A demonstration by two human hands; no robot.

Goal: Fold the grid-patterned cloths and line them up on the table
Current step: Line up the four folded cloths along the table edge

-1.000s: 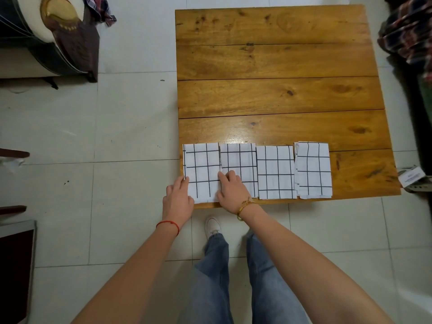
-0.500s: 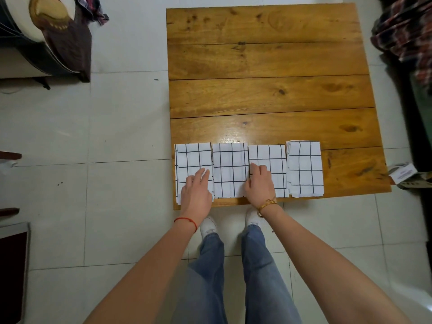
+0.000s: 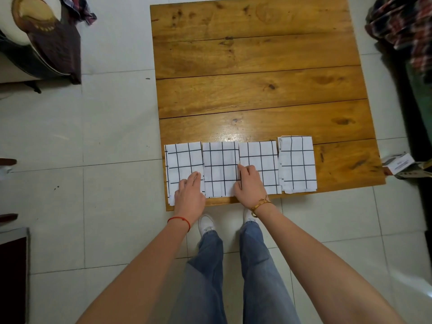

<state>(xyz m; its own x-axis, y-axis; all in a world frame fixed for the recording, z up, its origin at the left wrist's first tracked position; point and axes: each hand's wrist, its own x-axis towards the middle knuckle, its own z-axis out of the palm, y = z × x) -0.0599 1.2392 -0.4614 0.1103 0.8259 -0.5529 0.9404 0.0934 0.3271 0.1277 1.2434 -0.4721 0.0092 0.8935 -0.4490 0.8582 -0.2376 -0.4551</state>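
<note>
Several folded white cloths with a black grid lie side by side along the near edge of the wooden table (image 3: 257,66). From the left: one cloth (image 3: 181,160), a second (image 3: 219,167), a third (image 3: 261,157) and a fourth (image 3: 297,162) set slightly farther back. My left hand (image 3: 189,194) rests flat on the near right part of the leftmost cloth, fingers straight. My right hand (image 3: 250,183) lies on the seam between the second and third cloths, fingers slightly bent, pressing down.
Tiled floor surrounds the table. A dark chair with a cushion (image 3: 39,36) stands at the far left, plaid fabric (image 3: 404,26) at the far right, a small white box (image 3: 397,163) beside the table's right corner. My legs and shoes (image 3: 207,224) are below the table edge.
My hands shifted right along the row: the left from the leftmost cloth's outer edge onto it, the right from the second cloth to the seam with the third. The camera view moved slightly.
</note>
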